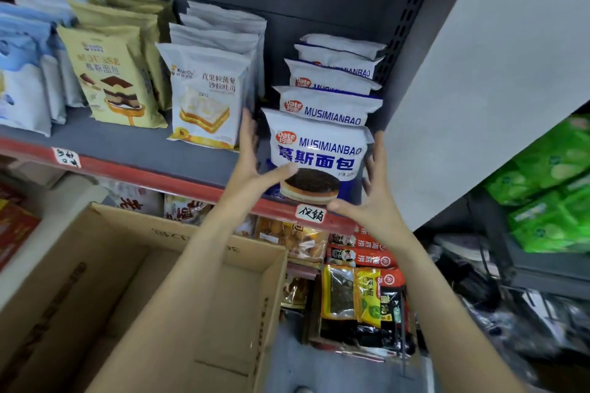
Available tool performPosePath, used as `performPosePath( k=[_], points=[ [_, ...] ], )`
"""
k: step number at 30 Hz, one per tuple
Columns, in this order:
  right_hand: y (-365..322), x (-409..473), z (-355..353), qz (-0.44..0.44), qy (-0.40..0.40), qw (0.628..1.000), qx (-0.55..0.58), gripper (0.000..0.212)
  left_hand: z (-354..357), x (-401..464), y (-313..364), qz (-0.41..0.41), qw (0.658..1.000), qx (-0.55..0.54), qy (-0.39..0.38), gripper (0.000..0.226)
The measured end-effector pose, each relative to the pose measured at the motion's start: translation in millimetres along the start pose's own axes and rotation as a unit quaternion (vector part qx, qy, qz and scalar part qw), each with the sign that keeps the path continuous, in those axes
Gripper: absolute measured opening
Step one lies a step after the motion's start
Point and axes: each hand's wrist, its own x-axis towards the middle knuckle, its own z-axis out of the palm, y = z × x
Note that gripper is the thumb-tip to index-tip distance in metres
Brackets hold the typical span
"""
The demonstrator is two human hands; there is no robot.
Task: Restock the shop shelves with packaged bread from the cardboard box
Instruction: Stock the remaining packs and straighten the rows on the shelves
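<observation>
My left hand (252, 156) was flat against the left edge of the front bread pack (316, 156), thumb across its lower face; my right hand (373, 198) was spread wide at its right edge, fingers up along the side, thumb under the bottom corner. So both hands were open and pressing, squaring the pack rather than gripping it. It stood upright at the front lip of the grey shelf (134, 143), heading a row of 5 matching white-and-blue packs (332, 105) that ran back to the rear panel. Risk as I judged it: the pack sat right at the red price rail (178, 182), so letting go early could tip it forward off the edge; pushing too hard could buckle the soft row behind, or shove it left into the pineapple toast packs (204, 96) just beside. The cardboard box (178, 306) below looked empty in the part I could see; its near end was out of frame. Lower shelf held other snack packets (360, 284).
</observation>
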Motion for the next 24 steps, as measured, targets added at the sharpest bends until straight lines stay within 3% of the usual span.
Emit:
performPosePath(
  k=[3, 7, 10, 17, 24],
  points=[
    [4.8, 12.1, 13.5, -0.007, 0.014, 1.000, 0.024, 0.131, 0.8, 11.9, 0.9, -0.036, 0.995, 0.083, -0.053, 0.122],
    [7.7, 28.2, 28.0, -0.008, 0.059, 0.998, 0.017, 0.111, 10.4, 33.7, 9.5, -0.035, 0.991, 0.093, -0.092, 0.084],
    [10.2, 37.1, 31.7, -0.003, 0.093, 0.996, 0.004, 0.111, 11.9, 43.4, 11.3, -0.025, 0.989, 0.099, -0.104, 0.059],
    [14.5, 44.8, 24.9, 0.005, 0.080, 0.997, 0.001, 0.109, 13.1, 44.9, 4.3, -0.017, 0.990, 0.123, -0.071, 0.083],
    [8.8, 40.4, 26.0, 0.024, 0.078, 0.997, 0.013, 0.107, 13.5, 45.1, 3.8, -0.022, 0.990, 0.130, -0.054, 0.073]
  ],
)
